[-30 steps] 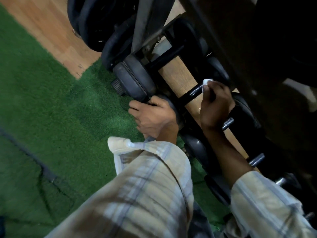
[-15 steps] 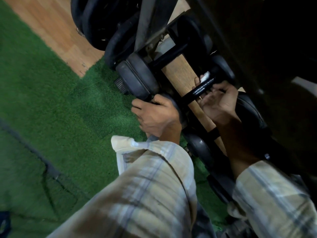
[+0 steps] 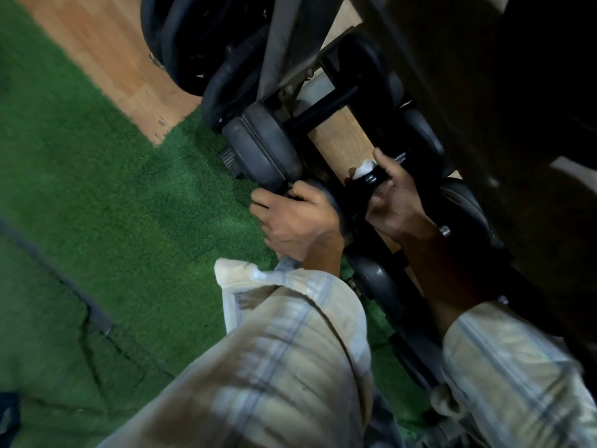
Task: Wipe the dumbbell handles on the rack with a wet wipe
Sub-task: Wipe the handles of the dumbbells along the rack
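Note:
A black dumbbell lies across the low rack, its handle (image 3: 371,180) running up to the right. My right hand (image 3: 392,202) is wrapped around that handle from below, palm up, with a white wet wipe (image 3: 364,168) pressed against the bar under its fingers. My left hand (image 3: 298,221) grips the dumbbell's near black head (image 3: 326,197), which it mostly hides. Another dumbbell with a large black head (image 3: 261,150) and a black handle (image 3: 323,108) lies just beyond.
Wooden rack slats (image 3: 342,140) show between the dumbbells. More black dumbbell heads (image 3: 374,279) line the rack toward me. Black weight plates (image 3: 193,43) stand at the top. Green turf (image 3: 113,205) covers the floor at left, meeting wood flooring (image 3: 106,43). A dark upper shelf (image 3: 484,92) overhangs at right.
My right hand has turned from over the handle to under it, palm up, sliding the wipe along the bar toward the near head. The left hand stays on the near head.

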